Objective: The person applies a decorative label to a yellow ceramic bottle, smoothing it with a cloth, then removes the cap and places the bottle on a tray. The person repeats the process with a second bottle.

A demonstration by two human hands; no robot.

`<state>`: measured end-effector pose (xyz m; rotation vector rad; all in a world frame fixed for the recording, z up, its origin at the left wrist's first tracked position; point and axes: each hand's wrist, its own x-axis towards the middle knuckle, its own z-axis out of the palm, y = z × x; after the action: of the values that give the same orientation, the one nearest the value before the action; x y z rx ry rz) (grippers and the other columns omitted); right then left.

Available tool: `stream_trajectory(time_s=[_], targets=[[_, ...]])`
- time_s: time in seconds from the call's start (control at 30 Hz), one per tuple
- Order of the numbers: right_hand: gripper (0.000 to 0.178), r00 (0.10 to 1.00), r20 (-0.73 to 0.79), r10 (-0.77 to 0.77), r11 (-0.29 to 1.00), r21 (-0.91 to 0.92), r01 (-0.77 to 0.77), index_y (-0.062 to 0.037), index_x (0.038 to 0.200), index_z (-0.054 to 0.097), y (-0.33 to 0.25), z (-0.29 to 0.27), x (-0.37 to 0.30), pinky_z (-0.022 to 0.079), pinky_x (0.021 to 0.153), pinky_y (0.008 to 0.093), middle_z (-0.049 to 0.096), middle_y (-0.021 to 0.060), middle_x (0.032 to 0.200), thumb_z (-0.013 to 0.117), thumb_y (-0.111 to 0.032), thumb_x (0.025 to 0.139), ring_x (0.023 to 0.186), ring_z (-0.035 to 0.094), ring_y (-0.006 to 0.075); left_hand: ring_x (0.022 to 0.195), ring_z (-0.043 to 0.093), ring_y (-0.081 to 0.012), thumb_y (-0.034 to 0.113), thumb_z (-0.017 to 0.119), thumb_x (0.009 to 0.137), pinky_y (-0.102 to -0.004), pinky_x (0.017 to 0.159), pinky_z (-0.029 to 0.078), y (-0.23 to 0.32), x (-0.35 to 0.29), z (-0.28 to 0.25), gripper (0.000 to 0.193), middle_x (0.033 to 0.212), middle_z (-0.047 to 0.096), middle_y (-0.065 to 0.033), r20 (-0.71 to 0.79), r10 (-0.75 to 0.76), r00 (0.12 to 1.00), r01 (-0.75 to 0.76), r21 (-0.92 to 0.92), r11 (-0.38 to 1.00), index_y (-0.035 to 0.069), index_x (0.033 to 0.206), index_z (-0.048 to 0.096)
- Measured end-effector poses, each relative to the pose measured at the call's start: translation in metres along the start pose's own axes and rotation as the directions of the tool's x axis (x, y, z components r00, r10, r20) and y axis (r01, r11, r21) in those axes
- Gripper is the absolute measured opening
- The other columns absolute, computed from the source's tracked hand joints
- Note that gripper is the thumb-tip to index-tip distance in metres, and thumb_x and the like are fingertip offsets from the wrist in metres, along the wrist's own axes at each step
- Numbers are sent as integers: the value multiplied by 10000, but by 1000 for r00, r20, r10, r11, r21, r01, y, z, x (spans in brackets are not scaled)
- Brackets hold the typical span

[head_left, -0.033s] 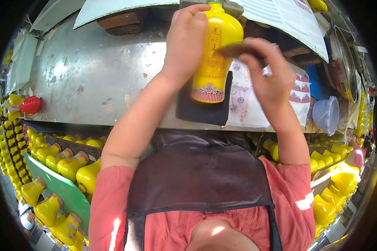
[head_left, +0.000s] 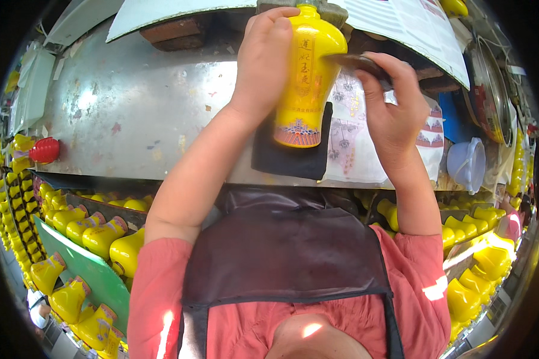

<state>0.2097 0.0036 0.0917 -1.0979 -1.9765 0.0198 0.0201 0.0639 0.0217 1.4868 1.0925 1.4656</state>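
A glossy yellow bottle [head_left: 320, 45] lies with its neck away from me, dark lettering down its front and a patterned blue-and-red band round its base. My left hand [head_left: 265, 66] is wrapped round the bottle's left side near the shoulder. Between the thumb and fingers of my right hand [head_left: 396, 110] is a dark, flat scraper [head_left: 365, 62], its thin tip at the bottle's right side beside the lettering; whether it touches cannot be made out. Under the bottle's base lies a black cloth [head_left: 272, 157].
A printed decal sheet [head_left: 359, 164] lies right of the cloth on the metal table [head_left: 156, 113]. Propped white boards [head_left: 179, 11] stand at the back. A pale bucket [head_left: 466, 164] is at the right, a red ribbed object [head_left: 44, 150] at the left edge. Yellow bottles [head_left: 105, 234] crowd both sides.
My right hand has shifted right and slightly away from me, drawing the scraper off the middle of the lettering toward the bottle's right edge. The left hand and bottle stay nearly in place.
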Motion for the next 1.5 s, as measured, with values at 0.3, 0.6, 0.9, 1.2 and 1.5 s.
stream_trajectory(time_s=[0.3, 0.6, 0.9, 1.2, 1.5], targets=[[281, 959, 206, -192, 901, 424, 89, -33, 1025, 651, -8, 5, -64, 598, 786, 398, 728, 170, 1039, 741, 92, 789, 907, 722, 316, 1088, 636, -156, 380, 373, 1139, -302, 976, 516, 6, -6, 2, 439, 1246, 638, -92, -6, -96, 995, 92, -229, 969, 60, 1390, 539], [273, 820, -92, 565, 759, 450, -472, -15, 1147, 629, 8, 26, -35, 545, 763, 257, 706, 55, 960, 769, -71, 919, 831, 661, 122, 1222, 557, -265, 277, 544, 1060, -372, 1033, 478, 18, -15, 7, 410, 1289, 555, -160, -35, -30, 999, 33, 78, 996, 49, 1400, 529], [286, 657, 451, 604, 327, 612, -721, -24, 1321, 628, 21, 13, -31, 494, 856, 214, 652, 37, 1085, 586, -136, 1060, 1005, 602, 66, 1321, 508, -363, 256, 523, 1042, -427, 1135, 399, 8, -22, -15, 495, 1440, 503, -215, 4, 3, 1000, -4, 71, 997, 32, 1482, 483], [650, 689, 550, 471, 551, 426, -717, -38, 1478, 535, 21, 42, -45, 562, 841, 340, 745, 169, 1115, 675, -417, 969, 929, 725, 205, 1478, 302, -445, 275, 570, 991, -479, 1241, 253, -4, -53, -9, 823, 1595, 252, -293, 102, 49, 994, -78, 298, 951, -3, 1624, 124], [631, 649, 641, 410, 502, 435, -747, -51, 1505, 497, 30, 36, -44, 550, 883, 339, 732, 184, 1159, 659, -356, 977, 1000, 714, 220, 1515, 262, -450, 280, 543, 1007, -462, 1260, 223, -5, -51, -10, 847, 1638, 191, -299, 151, -50, 987, 30, 129, 991, 4, 1640, 51]])
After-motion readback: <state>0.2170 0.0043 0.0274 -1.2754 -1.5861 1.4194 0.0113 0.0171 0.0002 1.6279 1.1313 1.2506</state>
